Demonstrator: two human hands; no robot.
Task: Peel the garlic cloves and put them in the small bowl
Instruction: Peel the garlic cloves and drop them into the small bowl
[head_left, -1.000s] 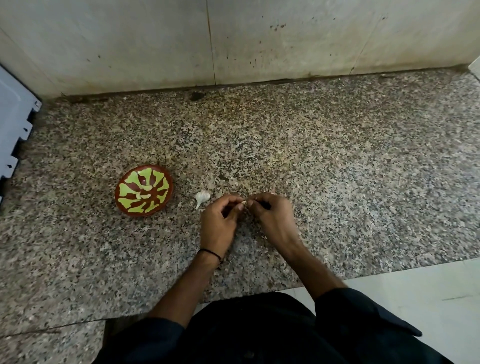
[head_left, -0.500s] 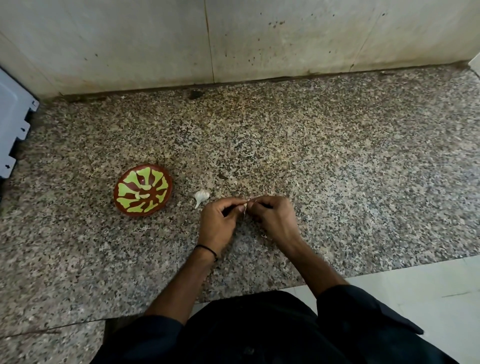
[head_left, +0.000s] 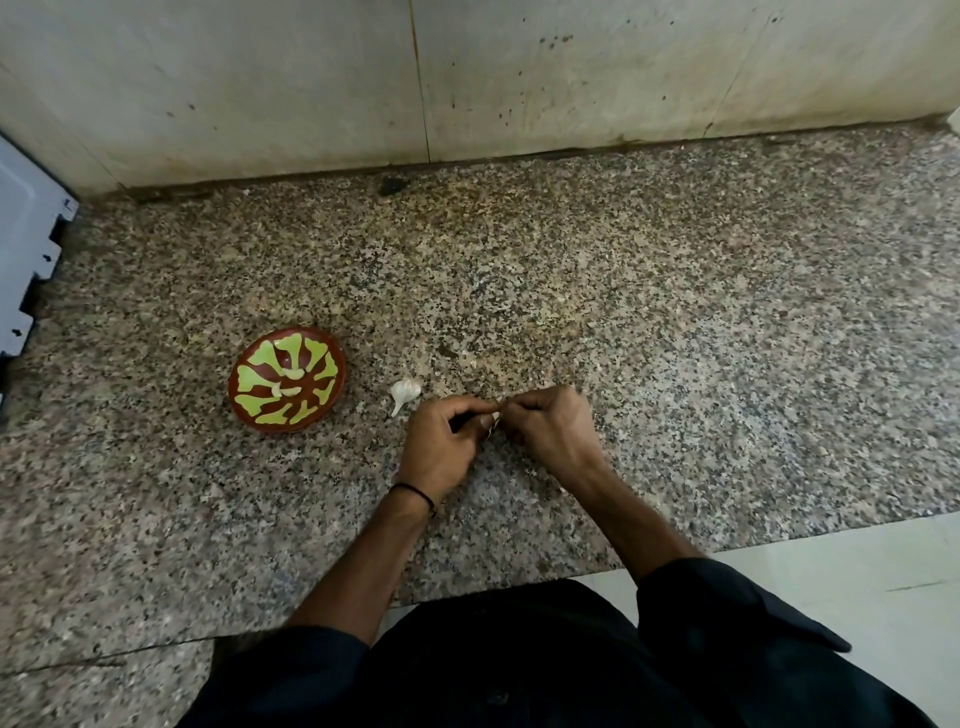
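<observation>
garlic clove (head_left: 494, 417), small and pale, is pinched between curled left hand (head_left: 441, 447) and curled right hand (head_left: 553, 428), near round brown green-patterned bowl (head_left: 254, 382) on speckled granite counter (head_left: 675, 364).

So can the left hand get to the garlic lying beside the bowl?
Probably yes: the garlic lies on the counter just beyond the left hand, nothing between. But that hand and the right hand pinch a clove, which it must release first.

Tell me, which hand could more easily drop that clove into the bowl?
Probably the left hand: the small bowl sits on its side, and it pinches the clove too. The right hand would have to cross over.
</observation>
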